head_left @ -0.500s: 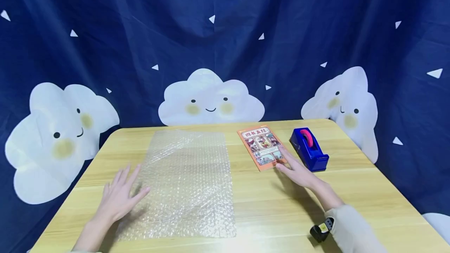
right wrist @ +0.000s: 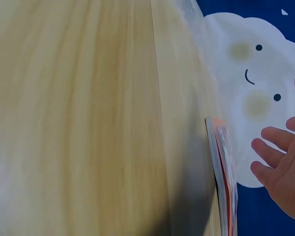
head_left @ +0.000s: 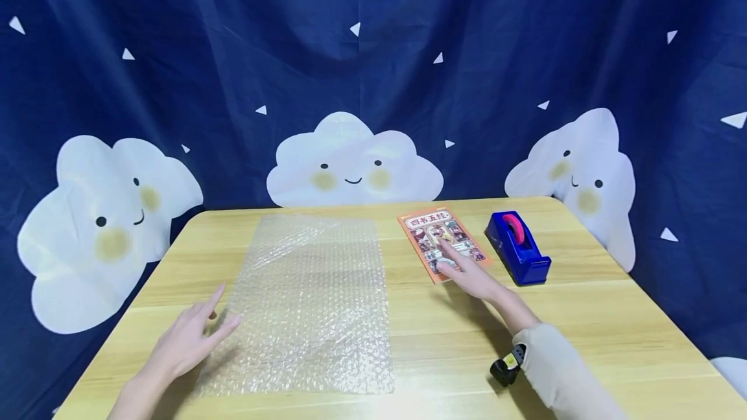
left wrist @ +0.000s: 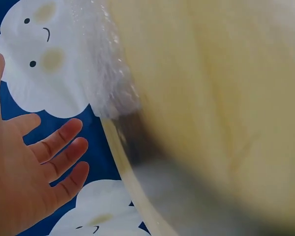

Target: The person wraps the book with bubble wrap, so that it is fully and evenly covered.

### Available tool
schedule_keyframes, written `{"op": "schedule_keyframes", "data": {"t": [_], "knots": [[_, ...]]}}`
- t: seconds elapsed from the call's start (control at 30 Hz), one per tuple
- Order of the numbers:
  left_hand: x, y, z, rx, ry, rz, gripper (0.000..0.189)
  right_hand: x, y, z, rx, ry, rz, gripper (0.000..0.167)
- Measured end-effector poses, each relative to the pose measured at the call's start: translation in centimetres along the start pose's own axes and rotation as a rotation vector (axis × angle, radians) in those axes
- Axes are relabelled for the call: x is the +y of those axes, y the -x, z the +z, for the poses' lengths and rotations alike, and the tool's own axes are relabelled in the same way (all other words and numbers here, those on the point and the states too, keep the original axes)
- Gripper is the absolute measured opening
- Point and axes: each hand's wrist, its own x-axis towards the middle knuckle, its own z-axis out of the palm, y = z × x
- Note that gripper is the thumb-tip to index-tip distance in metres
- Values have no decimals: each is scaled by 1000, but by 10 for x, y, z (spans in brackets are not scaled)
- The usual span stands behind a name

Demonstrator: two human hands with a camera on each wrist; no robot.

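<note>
A sheet of clear bubble wrap (head_left: 315, 303) lies flat on the left half of the wooden table. At its left edge hovers my left hand (head_left: 187, 339), holding nothing, with index finger and thumb extended; the left wrist view shows the other fingers (left wrist: 64, 162) loosely bent. An orange comic-style book (head_left: 426, 232) with Chinese characters lies right of the wrap. My right hand (head_left: 475, 277) is over the lower part of its cover, fingers relaxed and partly hiding it. The right wrist view shows those fingers (right wrist: 273, 152) apart from the book's edge (right wrist: 221, 172).
A blue tape dispenser (head_left: 522, 258) with a pink roll stands to the right of the book. A dark blue cloth (head_left: 356, 76) with white clouds hangs behind the table (head_left: 589, 316). A small black camera (head_left: 506, 368) sits at my right wrist.
My right hand has moved left, from the book's right lower edge to above its cover. The left hand has shifted slightly left and towards me, its fingers less spread. Objects keep their places.
</note>
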Motion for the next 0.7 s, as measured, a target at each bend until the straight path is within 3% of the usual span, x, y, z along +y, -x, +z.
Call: {"op": "schedule_keyframes", "data": {"t": [0.17,0.3,0.5,0.7], "knots": [[-6,5,2,-82,-2,-5,76,-4,-11,8,-38,4,15,61],[-11,10,3,-169,52,10,74,-9,-19,16,-76,29,18,63],[-15,16,4,-205,126,29,72,-12,-37,29,-128,17,-13,62],[-19,21,-1,-293,108,-36,79,-13,-56,46,-178,45,-16,63]]}}
